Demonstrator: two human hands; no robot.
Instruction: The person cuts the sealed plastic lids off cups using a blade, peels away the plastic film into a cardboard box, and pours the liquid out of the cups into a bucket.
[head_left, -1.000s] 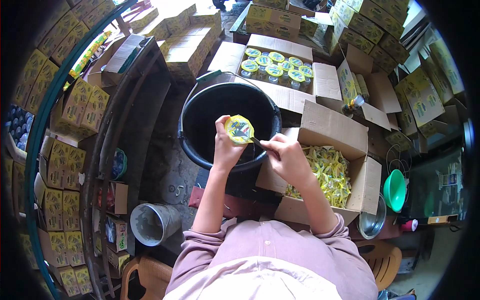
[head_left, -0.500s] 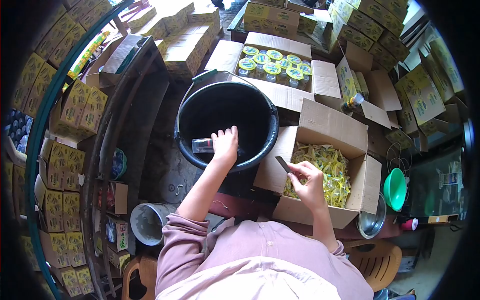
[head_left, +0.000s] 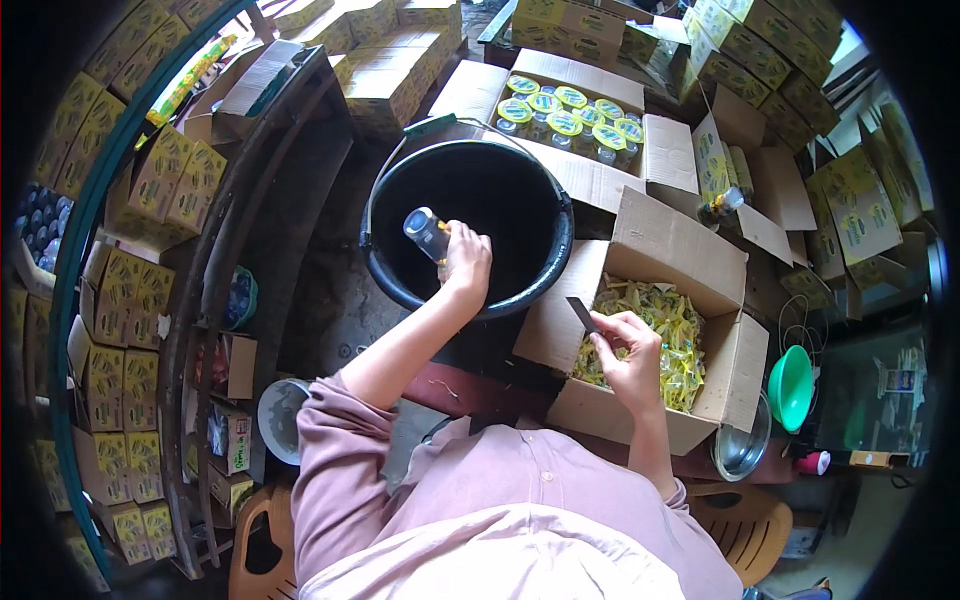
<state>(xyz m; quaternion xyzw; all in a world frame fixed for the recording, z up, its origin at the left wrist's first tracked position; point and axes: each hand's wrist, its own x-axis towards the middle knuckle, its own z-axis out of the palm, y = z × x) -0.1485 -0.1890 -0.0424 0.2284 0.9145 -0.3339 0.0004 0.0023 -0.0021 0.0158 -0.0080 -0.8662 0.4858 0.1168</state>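
Note:
My left hand [head_left: 467, 262] is closed around a small clear bottle [head_left: 426, 232] with a dark and orange label. It holds the bottle tilted over the black bucket [head_left: 562, 255], whose inside is dark. Between the thumb and fingers of my right hand [head_left: 630, 358] is a thin, flat dark strip [head_left: 582, 315], perhaps a blade; its exact kind I cannot make out. That hand hovers above an open cardboard box [head_left: 672, 235] filled with crumpled yellow and clear wrappers [head_left: 655, 330].
Behind the bucket stands an open carton [head_left: 590, 178] of yellow-lidded containers. Another labelled bottle [head_left: 722, 205] lies by an open box on the right. A green bowl [head_left: 790, 388], a metal bowl [head_left: 742, 450] and a grey bucket [head_left: 284, 420] are nearby. Stacked cartons [head_left: 125, 370] line the left.
My left hand has raised the bottle within the bucket's opening and turned it from nearly level to tilted. My right hand still pinches the dark strip. The whole view has shifted slightly.

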